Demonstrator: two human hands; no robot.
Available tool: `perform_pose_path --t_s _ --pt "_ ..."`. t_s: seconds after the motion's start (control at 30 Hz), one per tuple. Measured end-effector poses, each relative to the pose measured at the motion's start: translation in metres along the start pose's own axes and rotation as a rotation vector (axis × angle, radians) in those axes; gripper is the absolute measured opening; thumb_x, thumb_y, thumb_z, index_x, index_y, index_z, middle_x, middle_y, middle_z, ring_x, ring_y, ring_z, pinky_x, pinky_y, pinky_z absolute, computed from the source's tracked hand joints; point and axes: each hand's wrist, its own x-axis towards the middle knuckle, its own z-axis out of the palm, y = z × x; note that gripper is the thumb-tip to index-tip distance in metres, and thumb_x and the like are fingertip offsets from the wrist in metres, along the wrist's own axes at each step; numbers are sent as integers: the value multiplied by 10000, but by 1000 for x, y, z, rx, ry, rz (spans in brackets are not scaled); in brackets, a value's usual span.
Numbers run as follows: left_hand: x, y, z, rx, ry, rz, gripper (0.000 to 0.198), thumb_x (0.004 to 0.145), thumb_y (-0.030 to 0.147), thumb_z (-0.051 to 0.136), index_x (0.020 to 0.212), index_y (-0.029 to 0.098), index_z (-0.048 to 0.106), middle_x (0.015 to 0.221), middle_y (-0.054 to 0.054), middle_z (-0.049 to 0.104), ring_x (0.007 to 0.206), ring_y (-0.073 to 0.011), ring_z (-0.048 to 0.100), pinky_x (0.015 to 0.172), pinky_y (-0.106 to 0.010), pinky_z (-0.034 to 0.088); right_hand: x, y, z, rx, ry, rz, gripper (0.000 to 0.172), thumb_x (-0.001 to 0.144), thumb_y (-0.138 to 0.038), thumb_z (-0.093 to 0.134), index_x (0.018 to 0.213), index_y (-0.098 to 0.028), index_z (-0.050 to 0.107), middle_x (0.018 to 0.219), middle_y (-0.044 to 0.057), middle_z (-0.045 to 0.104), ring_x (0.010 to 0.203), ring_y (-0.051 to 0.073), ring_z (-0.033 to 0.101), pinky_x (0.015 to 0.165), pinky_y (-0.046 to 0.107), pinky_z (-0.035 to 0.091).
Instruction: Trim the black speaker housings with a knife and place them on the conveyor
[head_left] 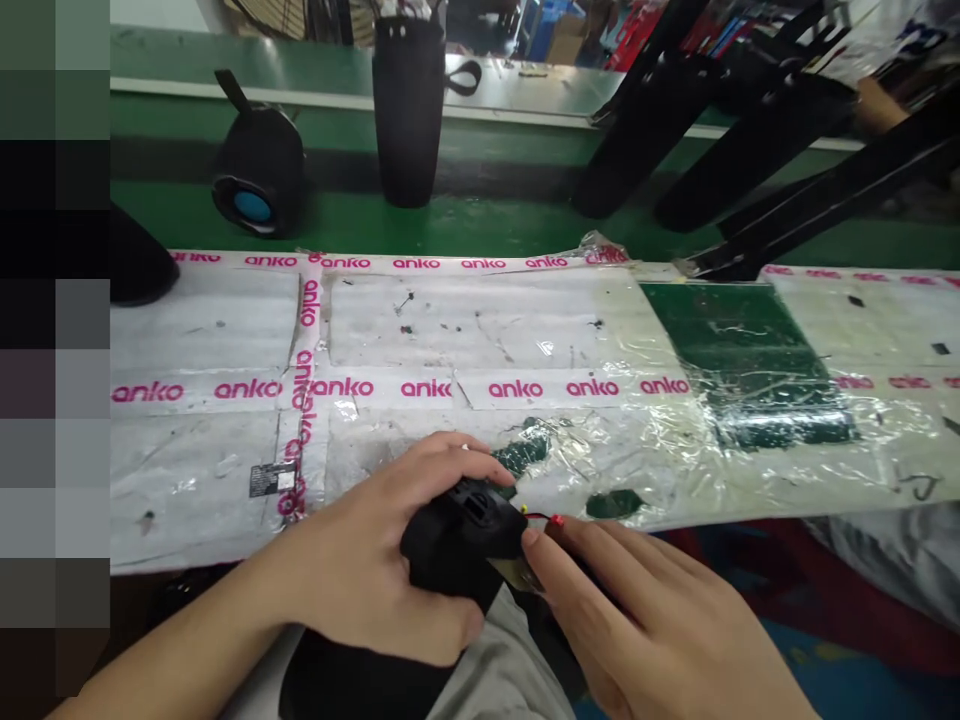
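Low in the middle of the head view, a black speaker housing (454,550) is held over my lap. My left hand (367,560) wraps round it from the left, fingers across the top and thumb below. Thin wires (538,516) with a small red end come out at its right side. My right hand (645,610) is closed there, fingertips pinching at the red end of the wires. Its fingers hide most of what lies between them. A dark shape (352,680) shows under my left hand; I cannot make out what it is.
Ahead runs a worktop edge (480,388) covered with taped white foam, bearing scraps and a small black label (271,480). Beyond it, a green belt (337,220) carries a round black speaker (259,170), an upright cylindrical speaker (409,110) and several leaning black tubes (652,130).
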Motion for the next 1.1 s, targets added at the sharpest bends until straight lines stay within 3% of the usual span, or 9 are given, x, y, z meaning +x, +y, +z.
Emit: perform_pose_path --t_s 0.2,0.6,0.87,1.1 --pt "0 0 5 47 18 -3 751 637 97 839 1326 284 605 1449 -94 631 1456 -374 586 1222 -477 505 7 3 -7 -123 -56 -85 412 960 -30 470 1326 -173 594 1075 98 810 867 252 754 756 373 563" --pt "2 0 7 50 18 -20 776 623 82 806 1332 295 576 1465 -119 600 1444 -400 601 1201 -518 539 10 2 -7 -87 -109 -78 418 920 -42 523 1305 -165 631 1045 109 805 807 242 742 689 365 580" --pt "0 -2 7 42 6 -6 801 611 61 813 1339 280 562 1458 -102 598 1468 -371 586 1231 -456 515 12 1 -7 -98 -105 -82 312 1016 -97 515 1296 -177 628 1033 95 818 818 246 758 707 366 583" --pt "4 8 11 23 20 -54 664 607 43 723 1224 254 595 1293 -69 611 1247 -299 694 1090 -404 602 8 -7 -10 -257 -113 -97 283 978 -120 557 1232 -183 662 948 100 812 737 243 754 636 351 585"
